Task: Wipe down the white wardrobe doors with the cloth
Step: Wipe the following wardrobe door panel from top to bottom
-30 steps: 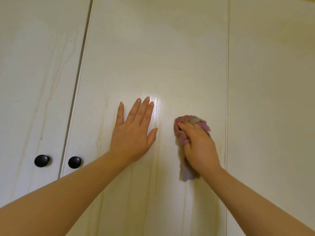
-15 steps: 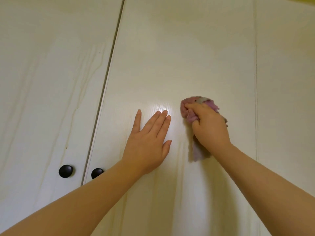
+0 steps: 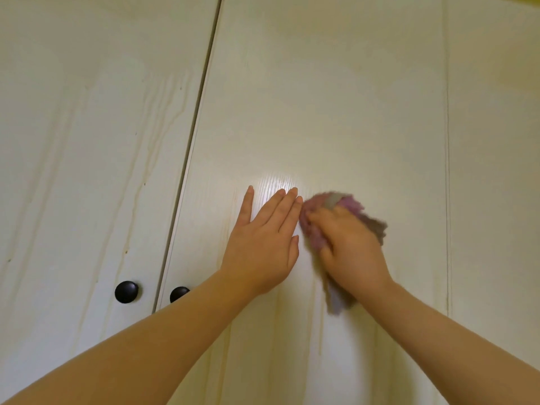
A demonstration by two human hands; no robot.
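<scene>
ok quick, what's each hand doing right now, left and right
Left hand: open, fingers straight, flat against the wardrobe door.
Right hand: fingers curled round the pink cloth, pressing it to the same door; blurred.

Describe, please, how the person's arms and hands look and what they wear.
Left forearm and right forearm are bare to the frame's edge; no sleeves show. The left hand and right hand wear no gloves, rings or watch; the right is blurred.
</scene>
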